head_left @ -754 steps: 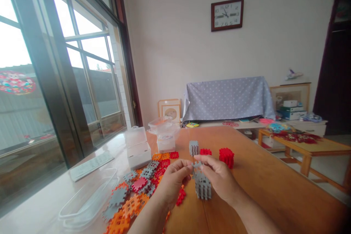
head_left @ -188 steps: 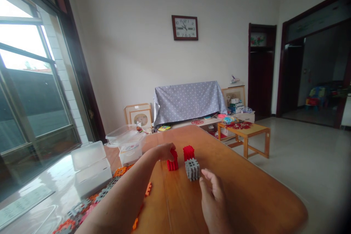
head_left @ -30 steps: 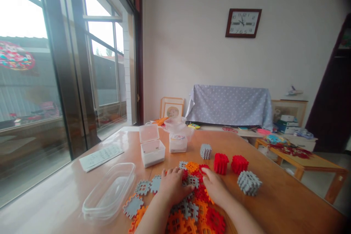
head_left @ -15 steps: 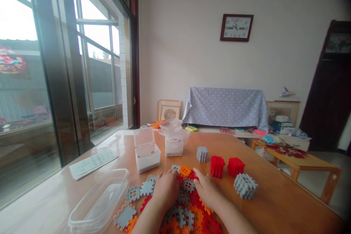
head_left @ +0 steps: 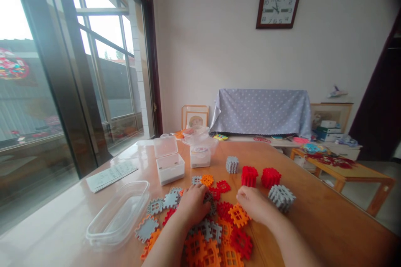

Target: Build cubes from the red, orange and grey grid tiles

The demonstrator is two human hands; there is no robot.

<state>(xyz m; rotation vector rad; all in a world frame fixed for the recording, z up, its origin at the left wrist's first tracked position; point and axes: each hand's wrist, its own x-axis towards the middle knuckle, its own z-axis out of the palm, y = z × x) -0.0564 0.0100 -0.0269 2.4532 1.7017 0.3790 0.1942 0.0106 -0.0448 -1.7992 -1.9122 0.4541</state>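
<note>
My left hand rests on a loose pile of orange, red and grey interlocking tiles, its fingers curled round a grey tile. My right hand lies at the pile's right edge, fingers curled under, just left of a tilted grey cube and beside an orange tile. What its fingers hold, if anything, is hidden. Behind stand two red cubes and another grey cube.
On the wooden table, a clear plastic tub lies to the left. A white box with a raised lid, a small clear container and a printed sheet sit further back. The window runs along the left.
My right hand has slid right off the pile toward the tilted grey cube and curled its fingers. My left hand's fingers have closed on a grey tile. The view tilted slightly.
</note>
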